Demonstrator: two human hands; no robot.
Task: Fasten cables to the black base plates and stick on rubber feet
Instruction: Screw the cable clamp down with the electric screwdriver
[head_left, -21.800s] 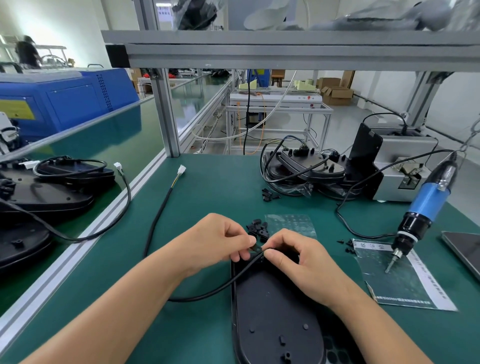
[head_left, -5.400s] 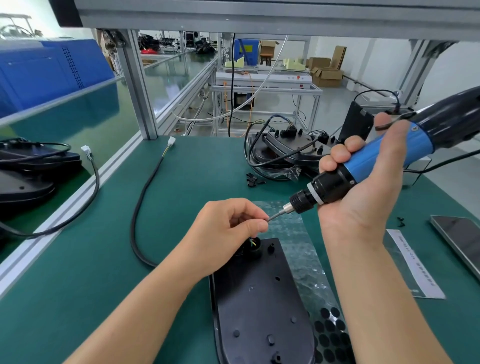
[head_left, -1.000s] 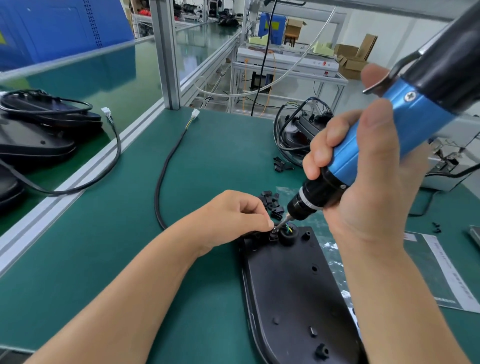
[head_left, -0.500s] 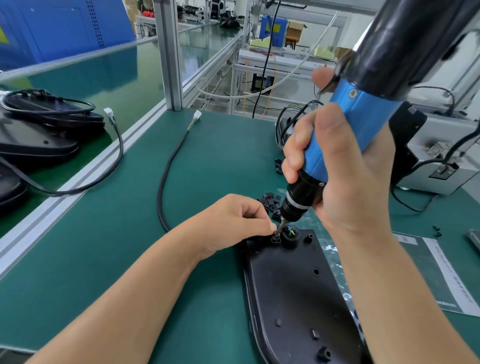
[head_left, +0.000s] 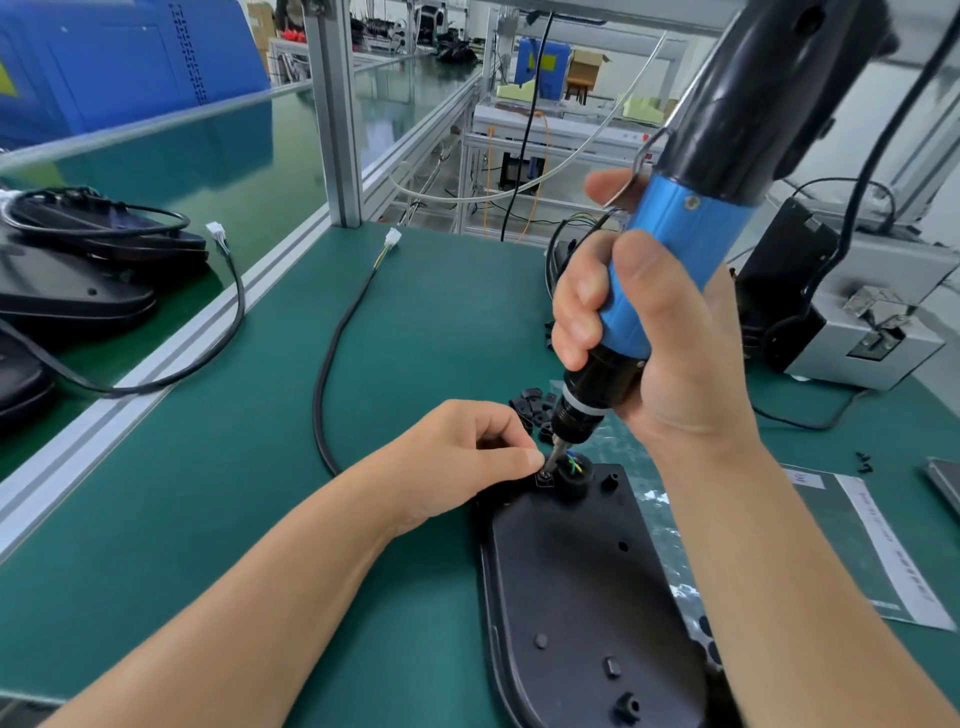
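Right hand (head_left: 660, 332) wrapped tight around the blue grip of an electric screwdriver (head_left: 691, 218), held nearly upright, leaning slightly away at the top. Bit tip down on a small clamp (head_left: 544, 478) at the far end of the black base plate (head_left: 582, 587), just left of a round black boss (head_left: 571, 475) with coloured wires showing in its top. Left hand (head_left: 457, 457) curled beside the bit, thumb and forefinger pinched together at the clamp, thumb tip touching or nearly touching the bit; cannot tell exactly what sits between the fingers. Base plate flat on the green mat (head_left: 208, 519), directly under and toward the body from both hands, long axis running toward the body. Black cable (head_left: 332, 353) emerging from under the left hand, curving away to the far left and ending in a white connector (head_left: 392, 240). Heap of small black clips (head_left: 530, 405) just beyond the left hand, behind the screwdriver's nose. Clear sheet of black rubber feet (head_left: 706, 639) partly under the plate's right edge, below the right forearm. Printed sheet (head_left: 872, 551) to the right of the right forearm. Grey box (head_left: 857, 312) beyond the right hand. Stacked black plates with coiled cables (head_left: 88, 270) well off to the far left of the left arm.
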